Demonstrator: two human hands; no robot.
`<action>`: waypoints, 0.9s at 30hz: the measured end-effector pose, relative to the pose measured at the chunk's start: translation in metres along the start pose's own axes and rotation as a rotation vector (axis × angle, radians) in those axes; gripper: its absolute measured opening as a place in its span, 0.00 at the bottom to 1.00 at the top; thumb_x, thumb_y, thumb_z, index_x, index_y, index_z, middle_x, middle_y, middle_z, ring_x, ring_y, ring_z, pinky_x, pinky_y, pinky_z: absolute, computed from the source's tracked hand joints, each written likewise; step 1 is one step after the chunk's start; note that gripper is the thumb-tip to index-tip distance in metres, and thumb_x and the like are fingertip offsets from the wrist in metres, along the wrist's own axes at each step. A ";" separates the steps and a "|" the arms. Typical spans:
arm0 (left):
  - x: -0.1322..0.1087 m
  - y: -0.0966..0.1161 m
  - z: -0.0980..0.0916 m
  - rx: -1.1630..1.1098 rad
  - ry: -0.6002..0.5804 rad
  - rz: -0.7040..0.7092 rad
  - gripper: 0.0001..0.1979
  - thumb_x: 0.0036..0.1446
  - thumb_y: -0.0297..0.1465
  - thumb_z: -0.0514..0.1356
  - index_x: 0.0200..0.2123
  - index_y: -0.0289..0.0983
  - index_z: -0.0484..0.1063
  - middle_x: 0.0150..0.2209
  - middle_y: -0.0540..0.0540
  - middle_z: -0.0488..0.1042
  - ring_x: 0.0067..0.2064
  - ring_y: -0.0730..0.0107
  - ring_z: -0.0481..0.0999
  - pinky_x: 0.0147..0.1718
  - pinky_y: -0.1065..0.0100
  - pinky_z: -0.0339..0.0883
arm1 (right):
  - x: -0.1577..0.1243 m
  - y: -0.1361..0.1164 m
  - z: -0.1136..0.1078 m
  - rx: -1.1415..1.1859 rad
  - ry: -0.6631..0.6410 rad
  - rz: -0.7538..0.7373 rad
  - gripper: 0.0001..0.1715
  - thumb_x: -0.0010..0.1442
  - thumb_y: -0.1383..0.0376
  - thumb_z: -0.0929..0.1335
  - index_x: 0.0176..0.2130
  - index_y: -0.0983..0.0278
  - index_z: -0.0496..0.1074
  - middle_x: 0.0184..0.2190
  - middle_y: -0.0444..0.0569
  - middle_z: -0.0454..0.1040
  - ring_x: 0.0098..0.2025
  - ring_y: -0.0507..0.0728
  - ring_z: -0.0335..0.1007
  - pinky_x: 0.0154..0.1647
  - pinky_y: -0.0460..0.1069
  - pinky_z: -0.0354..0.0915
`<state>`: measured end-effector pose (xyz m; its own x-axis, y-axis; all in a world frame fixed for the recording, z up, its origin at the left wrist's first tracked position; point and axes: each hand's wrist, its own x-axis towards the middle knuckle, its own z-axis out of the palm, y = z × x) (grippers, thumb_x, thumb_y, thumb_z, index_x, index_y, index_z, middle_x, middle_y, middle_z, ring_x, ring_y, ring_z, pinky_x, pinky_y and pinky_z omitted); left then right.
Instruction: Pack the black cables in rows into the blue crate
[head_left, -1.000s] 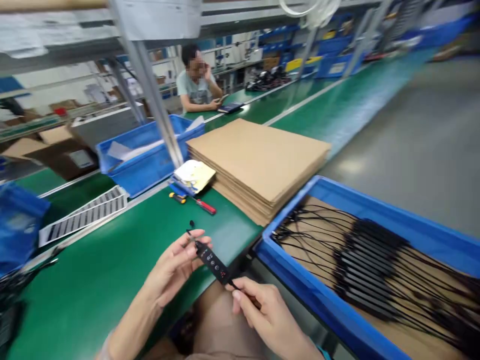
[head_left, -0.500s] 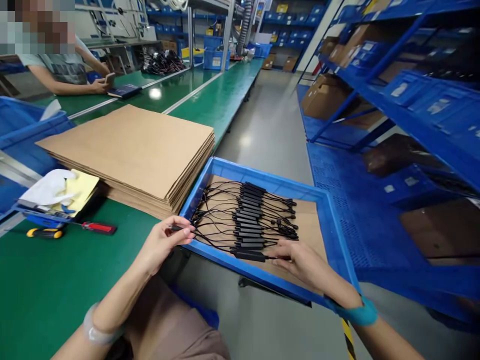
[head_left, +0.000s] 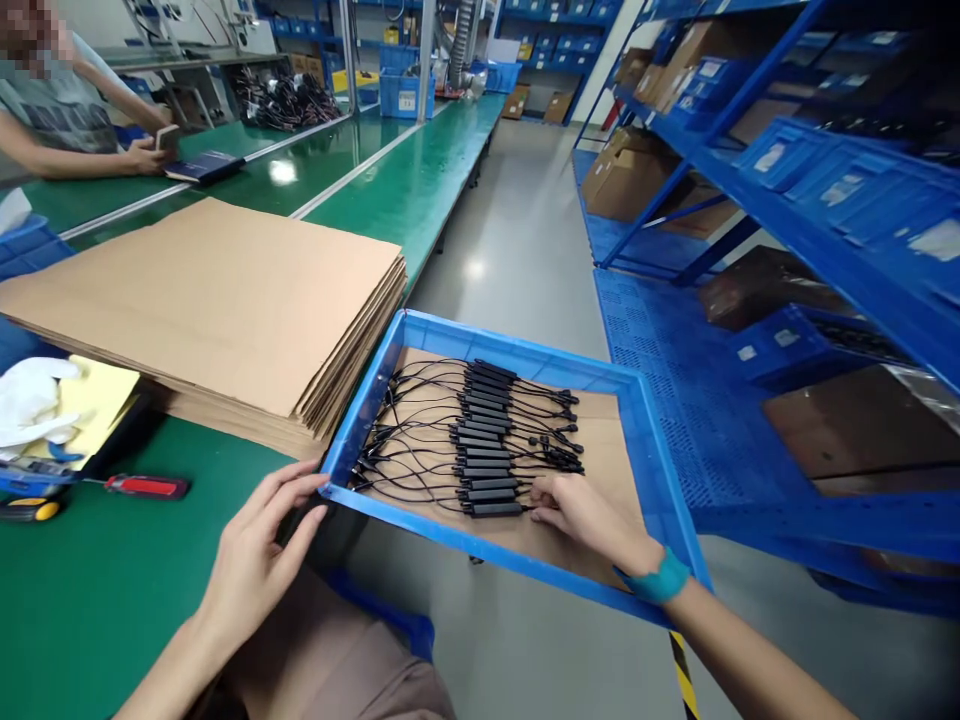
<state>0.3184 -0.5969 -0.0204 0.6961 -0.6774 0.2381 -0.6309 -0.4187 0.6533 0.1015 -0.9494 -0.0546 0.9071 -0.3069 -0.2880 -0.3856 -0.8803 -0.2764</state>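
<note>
A blue plastic bin (head_left: 487,550) lined with brown cardboard holds a row of black cables with slim box-shaped modules (head_left: 484,440). The modules lie side by side, their leads running out left and right. At the near end of the row, my right hand (head_left: 585,515) pinches the right-hand lead of the closest black cable (head_left: 495,510), low inside the bin. My left hand (head_left: 274,545) is at the bin's near left corner, fingers stretched and apart, fingertips at the rim. Nothing shows between them.
A stack of cardboard sheets (head_left: 202,300) lies on the green table (head_left: 225,500) left of the bin. Near it are a red-handled screwdriver (head_left: 146,486) and white gloves (head_left: 34,400). Another person sits across the table. Blue shelving (head_left: 720,170) stands on the right.
My left hand has let go of the cable's left end and moved left to the bin corner. The nearest cable now lies closer to the row. The view has shifted slightly.
</note>
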 end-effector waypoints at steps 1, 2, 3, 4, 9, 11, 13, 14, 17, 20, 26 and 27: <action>-0.005 -0.006 -0.004 0.105 0.058 0.034 0.14 0.61 0.38 0.57 0.48 0.42 0.73 0.53 0.43 0.70 0.50 0.63 0.74 0.48 0.65 0.71 | -0.001 0.000 -0.001 -0.013 0.007 0.001 0.03 0.57 0.67 0.67 0.32 0.64 0.71 0.30 0.49 0.73 0.34 0.57 0.70 0.33 0.48 0.59; -0.010 -0.013 -0.006 0.191 0.102 0.050 0.14 0.60 0.39 0.57 0.47 0.41 0.73 0.51 0.43 0.70 0.50 0.62 0.73 0.48 0.64 0.70 | -0.002 0.000 -0.003 -0.027 0.014 -0.002 0.03 0.58 0.67 0.66 0.33 0.64 0.70 0.33 0.50 0.72 0.37 0.58 0.69 0.34 0.49 0.60; -0.014 -0.020 -0.008 0.247 0.127 0.049 0.14 0.60 0.40 0.57 0.46 0.41 0.73 0.48 0.43 0.69 0.49 0.62 0.73 0.46 0.64 0.71 | -0.003 0.000 -0.004 -0.037 0.019 -0.008 0.03 0.59 0.68 0.66 0.34 0.64 0.70 0.35 0.51 0.72 0.39 0.59 0.69 0.35 0.49 0.60; -0.017 -0.027 -0.010 0.275 0.134 0.043 0.14 0.60 0.41 0.57 0.44 0.40 0.73 0.46 0.43 0.69 0.47 0.63 0.72 0.43 0.65 0.71 | -0.004 0.001 -0.004 -0.039 0.022 -0.016 0.05 0.60 0.69 0.64 0.36 0.64 0.71 0.36 0.52 0.71 0.40 0.59 0.69 0.37 0.50 0.61; -0.027 -0.045 -0.009 0.293 0.061 0.043 0.15 0.61 0.43 0.56 0.44 0.40 0.72 0.44 0.43 0.67 0.45 0.64 0.71 0.38 0.67 0.71 | -0.004 0.003 0.002 0.005 0.016 -0.042 0.14 0.60 0.73 0.61 0.42 0.65 0.73 0.40 0.54 0.70 0.43 0.59 0.69 0.42 0.51 0.64; -0.027 -0.047 -0.007 0.304 0.046 0.044 0.16 0.61 0.43 0.56 0.45 0.41 0.72 0.45 0.42 0.67 0.48 0.62 0.71 0.40 0.65 0.70 | -0.005 0.002 0.005 -0.002 0.019 -0.048 0.16 0.61 0.72 0.61 0.44 0.66 0.74 0.41 0.55 0.69 0.44 0.59 0.69 0.44 0.52 0.65; -0.027 -0.048 -0.006 0.299 0.040 0.030 0.16 0.61 0.44 0.55 0.46 0.41 0.72 0.45 0.42 0.67 0.48 0.62 0.71 0.43 0.63 0.70 | -0.006 0.001 0.006 -0.015 0.016 -0.061 0.18 0.61 0.72 0.60 0.47 0.65 0.74 0.42 0.55 0.69 0.44 0.60 0.69 0.45 0.52 0.66; -0.027 -0.048 -0.006 0.292 0.039 0.019 0.17 0.61 0.44 0.55 0.46 0.41 0.73 0.46 0.42 0.67 0.48 0.62 0.71 0.43 0.63 0.70 | -0.007 0.000 0.005 -0.024 0.009 -0.068 0.18 0.62 0.72 0.60 0.47 0.65 0.74 0.42 0.55 0.69 0.45 0.60 0.68 0.45 0.53 0.66; -0.028 -0.048 -0.006 0.269 0.038 -0.005 0.18 0.60 0.45 0.55 0.46 0.41 0.73 0.46 0.42 0.67 0.48 0.61 0.71 0.43 0.63 0.70 | -0.010 -0.003 0.003 -0.049 -0.028 -0.081 0.20 0.62 0.72 0.59 0.47 0.63 0.75 0.41 0.54 0.68 0.44 0.59 0.68 0.44 0.53 0.66; -0.029 -0.047 -0.006 0.254 0.042 -0.020 0.18 0.60 0.45 0.55 0.46 0.41 0.74 0.46 0.42 0.67 0.49 0.61 0.71 0.41 0.64 0.70 | -0.011 -0.006 0.002 -0.068 -0.011 -0.115 0.18 0.62 0.72 0.59 0.44 0.63 0.75 0.43 0.55 0.67 0.45 0.60 0.68 0.45 0.53 0.67; -0.029 -0.046 -0.007 0.259 0.041 0.000 0.16 0.61 0.43 0.55 0.46 0.42 0.73 0.46 0.43 0.66 0.48 0.62 0.71 0.43 0.63 0.71 | -0.007 -0.005 0.004 -0.036 0.038 -0.195 0.13 0.60 0.73 0.61 0.41 0.65 0.72 0.55 0.58 0.65 0.57 0.63 0.63 0.55 0.58 0.65; -0.029 -0.046 -0.007 0.262 0.044 0.009 0.16 0.61 0.43 0.55 0.46 0.42 0.73 0.46 0.43 0.66 0.48 0.62 0.71 0.44 0.63 0.71 | -0.006 -0.004 0.003 -0.019 0.020 -0.197 0.13 0.59 0.73 0.61 0.40 0.65 0.72 0.53 0.58 0.66 0.56 0.62 0.64 0.55 0.57 0.65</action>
<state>0.3293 -0.5537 -0.0526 0.7005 -0.6572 0.2782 -0.7005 -0.5586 0.4442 0.0973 -0.9431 -0.0548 0.9680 -0.1348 -0.2116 -0.1971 -0.9306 -0.3084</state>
